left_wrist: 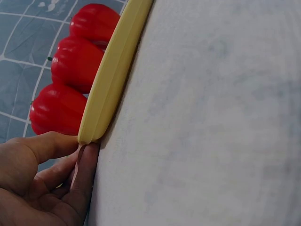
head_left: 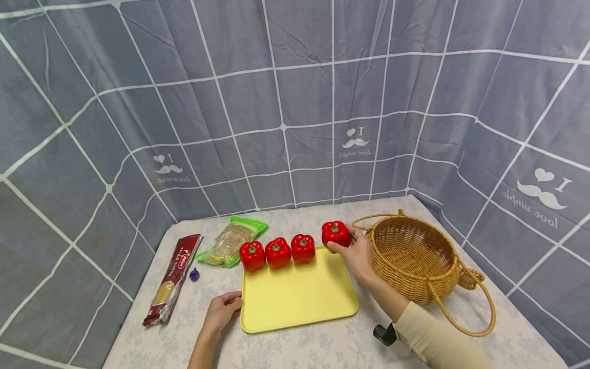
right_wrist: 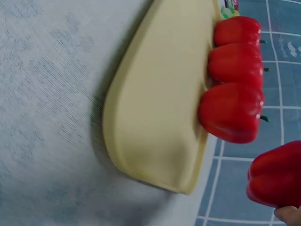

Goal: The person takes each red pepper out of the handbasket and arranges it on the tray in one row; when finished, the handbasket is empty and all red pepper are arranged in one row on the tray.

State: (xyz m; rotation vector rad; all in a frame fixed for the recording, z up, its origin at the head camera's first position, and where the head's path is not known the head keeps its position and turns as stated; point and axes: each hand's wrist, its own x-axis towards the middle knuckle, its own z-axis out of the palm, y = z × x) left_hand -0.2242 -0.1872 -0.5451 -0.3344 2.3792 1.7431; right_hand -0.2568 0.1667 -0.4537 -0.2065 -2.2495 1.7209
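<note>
My right hand [head_left: 359, 253] grips a red bell pepper [head_left: 336, 233] at the back right corner of a yellow tray [head_left: 299, 302]. In the right wrist view this pepper [right_wrist: 277, 174] is apart from the others, with a fingertip at its underside. Three more red bell peppers stand in a row along the tray's back edge: a left one [head_left: 252, 256], a middle one [head_left: 278, 253] and a right one [head_left: 303, 249]. My left hand [head_left: 222, 310] pinches the tray's left edge; in the left wrist view thumb and fingers close on the tray's rim [left_wrist: 101, 113].
A wicker basket [head_left: 426, 282] with loop handles stands right of the tray. To the left lie a red pasta packet [head_left: 172, 282], a green-edged clear bag [head_left: 234, 241] and a small purple object [head_left: 194, 275]. A black object [head_left: 384, 334] is beside the right sleeve. Grey checked curtains [head_left: 304, 102] surround the table.
</note>
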